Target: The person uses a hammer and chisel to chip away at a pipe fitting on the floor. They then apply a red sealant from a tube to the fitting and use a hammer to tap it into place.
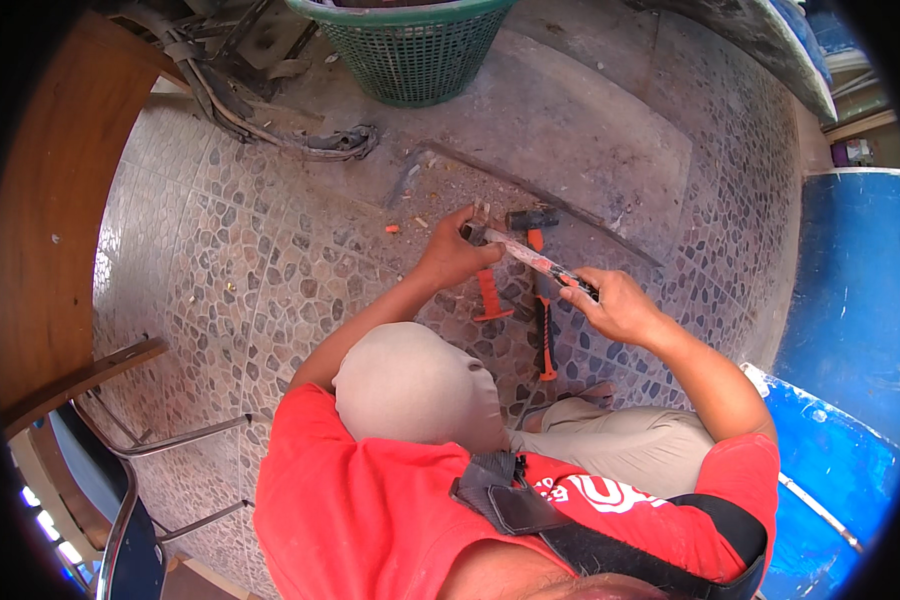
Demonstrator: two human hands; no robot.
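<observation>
In front of my knees I hold a long hand tool slantwise, its shaft worn red and white. My right hand is closed round its black grip end. My left hand grips the other end, where a dark part shows between thumb and fingers; the tool's exact kind is unclear. Below the tool, a hammer with a black head and orange-and-black handle lies on the floor, partly covered by the held shaft. Beside it, near my left hand, is an orange grip with a flared end; its upper part is hidden.
A green plastic basket stands on the concrete patch ahead. Rubble and a small orange piece lie near a dark straight strip. Cables sprawl at far left. A wooden panel and chair are left; blue panels right.
</observation>
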